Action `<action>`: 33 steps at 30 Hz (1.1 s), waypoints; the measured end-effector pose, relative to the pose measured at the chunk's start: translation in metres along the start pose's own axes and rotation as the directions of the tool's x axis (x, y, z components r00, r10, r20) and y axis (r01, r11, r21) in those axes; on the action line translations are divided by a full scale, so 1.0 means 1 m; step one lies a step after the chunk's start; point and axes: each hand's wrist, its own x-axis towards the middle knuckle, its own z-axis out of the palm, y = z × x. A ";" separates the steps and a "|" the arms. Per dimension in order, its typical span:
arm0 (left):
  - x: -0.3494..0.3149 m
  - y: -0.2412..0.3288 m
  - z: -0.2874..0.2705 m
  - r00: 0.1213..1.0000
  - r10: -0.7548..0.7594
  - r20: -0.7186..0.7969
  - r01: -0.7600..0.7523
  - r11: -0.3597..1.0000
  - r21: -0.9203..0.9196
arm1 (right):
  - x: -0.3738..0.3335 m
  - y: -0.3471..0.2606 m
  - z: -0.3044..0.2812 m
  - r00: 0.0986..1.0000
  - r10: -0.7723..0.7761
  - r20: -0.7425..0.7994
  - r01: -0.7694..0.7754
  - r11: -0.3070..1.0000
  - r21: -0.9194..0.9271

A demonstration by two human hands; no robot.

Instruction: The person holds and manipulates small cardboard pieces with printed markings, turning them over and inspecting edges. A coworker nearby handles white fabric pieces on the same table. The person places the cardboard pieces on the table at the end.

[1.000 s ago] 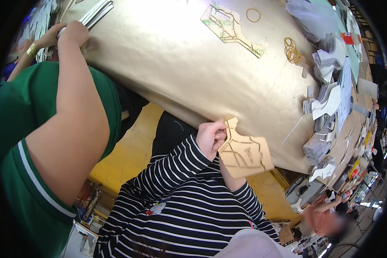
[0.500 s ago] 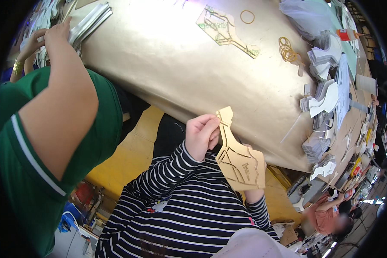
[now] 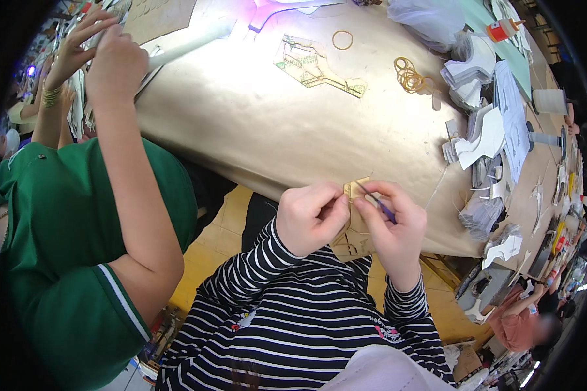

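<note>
Close to the table's near edge, my left hand [image 3: 313,218] is closed, pinching the narrow upper end of a gold-coloured flat template [image 3: 352,247] with cut-out slots. Most of the template hangs below my fingers and is partly covered by both hands. My right hand [image 3: 396,228] grips a thin dark tool with a purple end [image 3: 386,212], whose tip meets the template's top. The exact kind of tool is not clear. Farther off, a clear template with green markings [image 3: 316,67] lies flat on the gold-brown table cover [image 3: 241,124].
A pile of rubber bands [image 3: 407,77] lies beyond my right hand. Stacked white cut pieces [image 3: 481,140], a plastic bag [image 3: 424,23] and a red-and-white glue bottle [image 3: 502,30] line the right side. At left, a person in green [image 3: 98,208] handles a pale strip.
My right hand has come up from behind the template to its top, now with the purple-ended tool. The template has tipped, showing less of its face. The neighbour's arms have shifted.
</note>
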 end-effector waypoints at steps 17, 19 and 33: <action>0.008 0.015 0.000 0.994 -0.009 0.105 0.011 1.000 -0.016 | 0.005 0.006 -0.013 0.978 0.166 -0.128 -0.112 0.930 0.350; 0.009 0.014 -0.002 0.973 -0.197 0.123 0.220 0.952 -0.213 | 0.010 0.007 -0.024 0.954 0.289 -0.080 -0.236 0.888 0.394; 0.011 0.000 0.002 0.922 -0.166 0.348 0.277 0.914 -0.295 | 0.013 0.005 -0.010 0.955 0.294 0.038 -0.274 0.826 0.492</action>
